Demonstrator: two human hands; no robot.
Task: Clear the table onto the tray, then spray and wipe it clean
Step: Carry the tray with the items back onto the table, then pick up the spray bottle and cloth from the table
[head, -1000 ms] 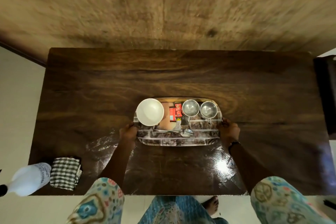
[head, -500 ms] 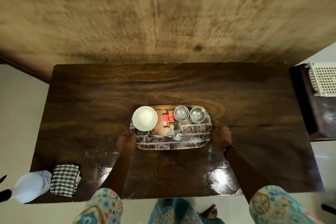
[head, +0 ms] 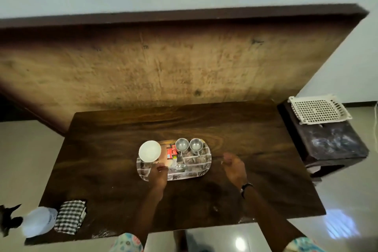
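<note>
The loaded tray [head: 205,166] lay between both hands. The left hand [head: 158,174], fingers curled, overlapped its near-left corner; the right hand [head: 234,168] was loosely curled, empty, beside it. Rigid, likely top-heavy: grip opposite short edges.

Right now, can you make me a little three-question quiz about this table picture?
1. True or false: the two shiny steel cups stand side by side on the marbled oblong tray.
2. Which lies nearest the checked folded cloth? A) the round white bowl B) the white plastic spray bottle C) the white perforated basket
3. Fill in: the right hand is ____ the tray, over the dark wooden table.

Key
1. True.
2. B.
3. Beside: it touches nothing, while the left hand reaches over the tray's near left corner.
</note>
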